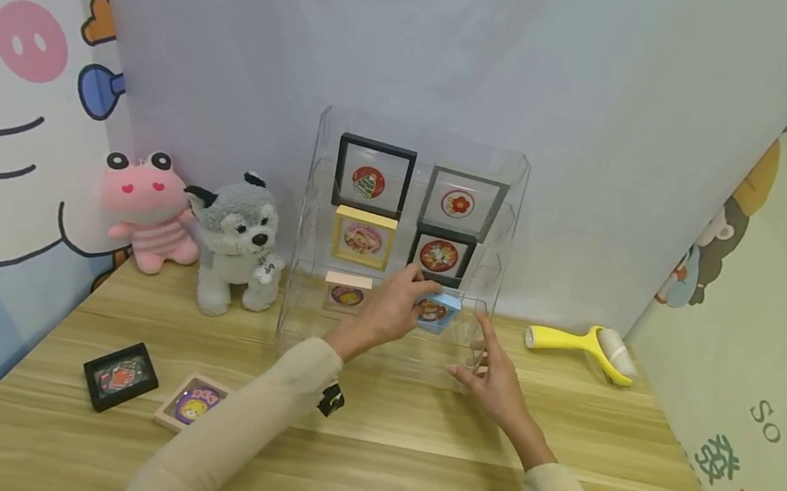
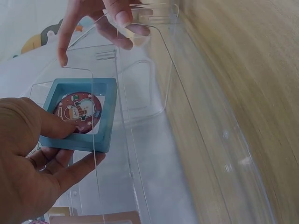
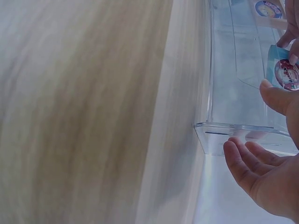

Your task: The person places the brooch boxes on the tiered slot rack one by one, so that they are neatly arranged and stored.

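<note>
A clear acrylic tiered rack (image 1: 390,349) stands on the table against the pale backdrop. My left hand (image 1: 390,305) pinches a blue frame (image 1: 438,312) at the lowest tier, on its right side. The left wrist view shows the thumb over the front of the frame and the fingers behind and below it; a red round badge (image 2: 80,112) with a snowman shows inside. At the rack's right end is my right hand (image 1: 498,380), thumb in front and loosely bent fingers (image 3: 247,161) beside the outside of the end panel, holding no frame.
Upper tiers carry black (image 1: 375,176), grey (image 1: 465,203) and yellow frames (image 1: 363,238); a pink frame (image 1: 348,293) sits lower left. Black (image 1: 120,377) and beige frames (image 1: 191,403) lie front left. A plush dog (image 1: 238,245), pink plush (image 1: 152,212) and yellow-handled lint roller (image 1: 581,345) flank the rack.
</note>
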{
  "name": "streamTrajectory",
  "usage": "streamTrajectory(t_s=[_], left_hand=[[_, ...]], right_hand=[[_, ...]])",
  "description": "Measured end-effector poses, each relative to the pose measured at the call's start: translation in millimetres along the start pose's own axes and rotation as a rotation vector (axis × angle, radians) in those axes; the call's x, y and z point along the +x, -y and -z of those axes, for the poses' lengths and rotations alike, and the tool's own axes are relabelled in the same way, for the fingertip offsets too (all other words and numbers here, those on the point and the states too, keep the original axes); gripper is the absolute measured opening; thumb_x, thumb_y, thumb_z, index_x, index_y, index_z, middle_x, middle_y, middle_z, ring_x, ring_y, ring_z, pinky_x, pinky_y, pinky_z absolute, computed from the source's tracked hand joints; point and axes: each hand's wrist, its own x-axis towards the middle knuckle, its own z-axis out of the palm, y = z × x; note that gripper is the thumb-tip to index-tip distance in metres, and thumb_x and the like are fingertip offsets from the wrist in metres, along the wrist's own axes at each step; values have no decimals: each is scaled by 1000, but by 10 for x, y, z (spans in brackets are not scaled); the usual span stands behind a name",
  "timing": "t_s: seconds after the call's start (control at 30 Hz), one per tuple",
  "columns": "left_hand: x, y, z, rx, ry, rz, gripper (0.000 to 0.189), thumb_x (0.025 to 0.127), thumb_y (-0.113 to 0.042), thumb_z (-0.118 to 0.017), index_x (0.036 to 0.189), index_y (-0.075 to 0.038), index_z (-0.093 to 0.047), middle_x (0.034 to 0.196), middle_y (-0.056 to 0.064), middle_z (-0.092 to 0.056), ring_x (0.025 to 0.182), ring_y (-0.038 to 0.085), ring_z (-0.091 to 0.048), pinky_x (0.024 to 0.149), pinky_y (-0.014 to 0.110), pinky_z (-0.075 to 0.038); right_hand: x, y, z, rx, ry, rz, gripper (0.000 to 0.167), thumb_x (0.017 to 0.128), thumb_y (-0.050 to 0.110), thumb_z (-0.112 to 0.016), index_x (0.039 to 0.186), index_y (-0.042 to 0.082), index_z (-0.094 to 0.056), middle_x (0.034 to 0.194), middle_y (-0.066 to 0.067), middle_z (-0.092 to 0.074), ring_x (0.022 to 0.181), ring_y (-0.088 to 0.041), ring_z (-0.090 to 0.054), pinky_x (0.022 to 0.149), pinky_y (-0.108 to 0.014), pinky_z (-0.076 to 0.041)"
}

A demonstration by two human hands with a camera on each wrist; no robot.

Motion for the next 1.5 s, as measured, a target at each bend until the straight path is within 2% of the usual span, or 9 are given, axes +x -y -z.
streamTrajectory(t_s=[0.47,0.6,0.77,0.9,1.03,1.17,1.27,1.33,1.5], left_hand=[[-52,-9,2,12,-1,32,40,88,6,-63,124,-10,-70,101,9,-56,84,20,-53,70,32,-48],[-66,-26,27,-6,9,32,39,88,5,-66,125,-9,-69,106,12,-56,90,23,-55,74,34,-50],[-100,-91,111,9,7,-4,41,88,-2,-71,127,-13,-67,121,15,-53,107,29,-54,85,40,-51],[-177,-174,263,-16,-74,-67,39,87,-6,-75,125,-11,-68,125,17,-52,113,31,-54,86,43,-52],[-317,-186,490,-66,-188,-108,37,85,-7,-77,121,-8,-69,120,16,-56,109,31,-57,86,44,-53],[-533,-81,737,-163,-251,-85,36,85,-4,-77,120,-6,-69,116,16,-56,101,30,-57,79,41,-55],[-720,51,920,-237,-282,-63,35,85,-1,-76,119,-3,-69,114,17,-56,97,33,-57,79,42,-55],[-850,152,1035,-252,-300,-50,35,84,2,-76,118,-2,-70,112,17,-57,101,33,-59,87,46,-55],[-1210,445,1233,-265,-315,17,32,86,4,-74,117,-1,-70,112,18,-56,102,33,-58,88,51,-55]], right_hand=[[-10,11,-35,7,9,2,97,84,10,-80,159,24,-21,118,-28,-58,94,-39,-67,72,-37,-59],[-16,1,-44,4,7,10,97,84,9,-80,159,23,-21,118,-28,-58,92,-37,-67,72,-36,-58],[-18,-5,-51,6,2,24,97,83,9,-81,159,20,-21,118,-29,-59,91,-37,-67,71,-35,-59],[-4,-8,-56,5,0,35,96,84,9,-80,159,17,-21,118,-30,-58,90,-38,-68,71,-35,-59],[11,-5,-49,-3,-4,32,96,84,8,-80,159,18,-21,118,-29,-57,91,-38,-68,71,-35,-60],[10,3,-34,-11,-2,23,96,83,8,-81,159,18,-22,118,-28,-57,92,-38,-68,72,-36,-60],[5,14,-18,-12,-4,19,96,83,8,-81,158,18,-23,118,-28,-58,92,-39,-67,72,-38,-60],[4,17,-9,-14,-4,11,96,83,9,-81,159,19,-22,118,-28,-57,93,-39,-67,73,-38,-60],[4,6,-7,-23,5,-8,97,84,11,-80,159,23,-20,119,-27,-57,96,-40,-67,75,-39,-60]])
